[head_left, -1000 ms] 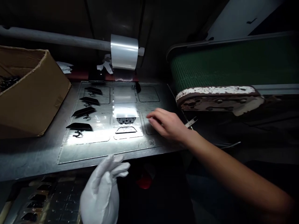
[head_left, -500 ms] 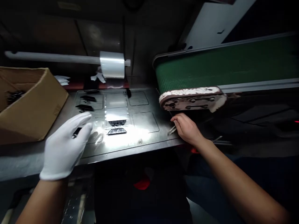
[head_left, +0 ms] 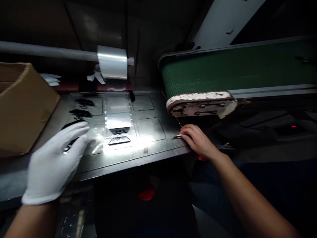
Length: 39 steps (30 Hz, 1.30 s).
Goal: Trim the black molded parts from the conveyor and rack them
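Note:
My left hand (head_left: 55, 165), in a white glove, hovers over the left of the metal worktable. Its thumb and fingers curve around a small black part (head_left: 71, 143) with a shiny ring, mostly hidden by the glove. Beyond the fingertips lie more black parts (head_left: 81, 113) in a slanting row. My bare right hand (head_left: 199, 140) pinches a thin, blade-like tool (head_left: 177, 136) near the table's right edge, its tip pointing left. Between the hands, clear film (head_left: 117, 120) stretches over a black trapezoid piece (head_left: 120, 130); another trapezoid piece (head_left: 119, 140) lies just in front.
A cardboard box (head_left: 29, 115) stands at the left. A film roll (head_left: 112, 62) hangs on a pale bar behind the metal worktable (head_left: 99, 168). On the right, a green conveyor belt (head_left: 223, 72) ends above my right hand. White gloves (head_left: 51, 79) lie at the back.
The view has shifted, so the table contents appear further left. My left hand has drawn left and toward me with the black part. The tool in my right hand now lies flatter.

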{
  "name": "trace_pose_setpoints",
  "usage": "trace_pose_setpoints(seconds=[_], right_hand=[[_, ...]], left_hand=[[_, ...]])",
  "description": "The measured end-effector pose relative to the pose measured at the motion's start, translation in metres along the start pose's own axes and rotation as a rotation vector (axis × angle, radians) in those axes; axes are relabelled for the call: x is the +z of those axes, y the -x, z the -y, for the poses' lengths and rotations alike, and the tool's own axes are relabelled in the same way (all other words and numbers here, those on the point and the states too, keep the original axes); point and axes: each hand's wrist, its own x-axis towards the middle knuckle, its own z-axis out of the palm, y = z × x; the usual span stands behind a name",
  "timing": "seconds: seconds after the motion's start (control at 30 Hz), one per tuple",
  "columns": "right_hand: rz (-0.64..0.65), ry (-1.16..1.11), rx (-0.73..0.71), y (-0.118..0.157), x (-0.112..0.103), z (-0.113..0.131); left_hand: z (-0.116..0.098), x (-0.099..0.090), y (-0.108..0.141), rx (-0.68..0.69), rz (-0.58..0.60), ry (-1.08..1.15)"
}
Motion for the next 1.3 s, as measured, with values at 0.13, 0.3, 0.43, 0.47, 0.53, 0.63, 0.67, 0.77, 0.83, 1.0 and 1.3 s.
trace_pose_setpoints(seconds=[0.13,0.3,0.43,0.47,0.53,0.63,0.67,0.77,0.83,1.0,1.3], right_hand=[[-0.071,0.004,0.022,-0.023,0.005,0.02],[0.073,-0.001,-0.213,-0.088,0.011,0.109],[0.265,0.156,-0.372,-0.141,0.018,0.166],[0.299,0.188,-0.389,-0.151,0.021,0.174],[0.349,0.229,-0.418,-0.164,0.027,0.186],[0.393,0.237,-0.437,-0.175,0.035,0.194],[0.396,0.228,-0.439,-0.176,0.036,0.194],[0.403,0.215,-0.439,-0.173,0.032,0.183],[0.411,0.229,-0.418,-0.163,0.021,0.164],[0.371,0.232,-0.263,-0.117,-0.015,0.095],[-0.031,-0.024,-0.052,-0.058,0.024,0.067]], left_hand=[[0.001,0.005,-0.024,0.099,0.179,-0.144],[0.007,0.019,-0.053,0.301,0.377,-0.265],[0.005,0.028,-0.063,0.402,0.468,-0.287],[0.005,0.03,-0.063,0.418,0.488,-0.29],[0.007,0.031,-0.063,0.441,0.509,-0.292],[0.009,0.032,-0.062,0.441,0.515,-0.283],[0.009,0.032,-0.062,0.44,0.518,-0.283],[0.009,0.033,-0.061,0.439,0.513,-0.297],[0.009,0.033,-0.061,0.431,0.513,-0.304],[0.008,0.032,-0.063,0.44,0.552,-0.314],[-0.047,0.035,-0.036,0.505,0.549,-0.343]])
